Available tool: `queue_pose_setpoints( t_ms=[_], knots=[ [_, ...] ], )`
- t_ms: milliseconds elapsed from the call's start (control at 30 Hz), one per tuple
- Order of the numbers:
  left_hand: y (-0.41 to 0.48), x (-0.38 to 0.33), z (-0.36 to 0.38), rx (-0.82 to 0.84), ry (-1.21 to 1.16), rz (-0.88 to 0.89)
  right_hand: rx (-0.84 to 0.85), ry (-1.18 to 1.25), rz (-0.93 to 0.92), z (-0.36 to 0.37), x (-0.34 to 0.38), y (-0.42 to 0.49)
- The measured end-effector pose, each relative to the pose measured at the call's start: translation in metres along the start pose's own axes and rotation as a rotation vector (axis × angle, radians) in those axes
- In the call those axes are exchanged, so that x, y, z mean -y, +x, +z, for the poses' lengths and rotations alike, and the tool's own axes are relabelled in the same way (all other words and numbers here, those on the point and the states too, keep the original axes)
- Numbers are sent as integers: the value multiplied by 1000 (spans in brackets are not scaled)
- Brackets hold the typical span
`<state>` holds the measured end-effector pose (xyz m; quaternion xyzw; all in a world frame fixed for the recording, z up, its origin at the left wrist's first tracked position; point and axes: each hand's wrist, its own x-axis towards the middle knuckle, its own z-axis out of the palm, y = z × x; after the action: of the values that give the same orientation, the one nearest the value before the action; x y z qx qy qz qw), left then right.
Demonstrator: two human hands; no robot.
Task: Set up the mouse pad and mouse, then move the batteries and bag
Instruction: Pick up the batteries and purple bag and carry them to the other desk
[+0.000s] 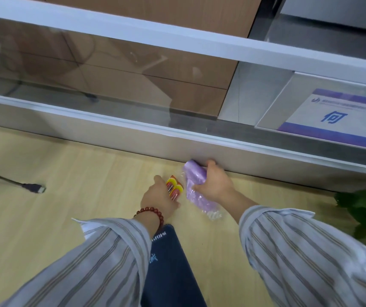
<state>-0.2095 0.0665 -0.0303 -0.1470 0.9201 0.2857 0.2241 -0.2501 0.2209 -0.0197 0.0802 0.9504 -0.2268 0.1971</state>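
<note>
A red and yellow pack of batteries (174, 189) lies on the wooden desk (77, 178) near the partition, with my left hand (158, 198) closed around its left side. Right beside it is a purple roll of bags in clear wrap (194, 181), and my right hand (215, 182) grips its upper part. A dark blue mouse pad (168, 262) lies between my forearms, partly covered by my left sleeve. No mouse is in view.
A black cable with a USB plug (34, 187) lies at the left of the desk. A grey partition with a glass pane (133, 134) runs along the far edge. Green plant leaves (363, 209) sit at the right. A name card (343, 116) hangs on the partition.
</note>
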Motion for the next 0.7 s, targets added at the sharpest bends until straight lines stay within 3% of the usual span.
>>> queue_pose_setpoints(
  t_ms=[233, 400, 500, 633, 700],
  knots=[
    [19, 17, -17, -78, -438, -70, 96, 445, 175, -14, -17, -6],
    [23, 40, -27, -165, -472, -195, 194, 679, 195, -13, -10, -15],
    [12, 43, -31, -174, -425, -170, 239, 732, 165, -4, 9, -20],
    [-4, 30, -35, 95, -762, 65, 378, 965, 167, 11, 45, -28],
    [-13, 19, -39, 206, -904, 70, 448, 1097, 175, 16, 58, -28]
  ],
)
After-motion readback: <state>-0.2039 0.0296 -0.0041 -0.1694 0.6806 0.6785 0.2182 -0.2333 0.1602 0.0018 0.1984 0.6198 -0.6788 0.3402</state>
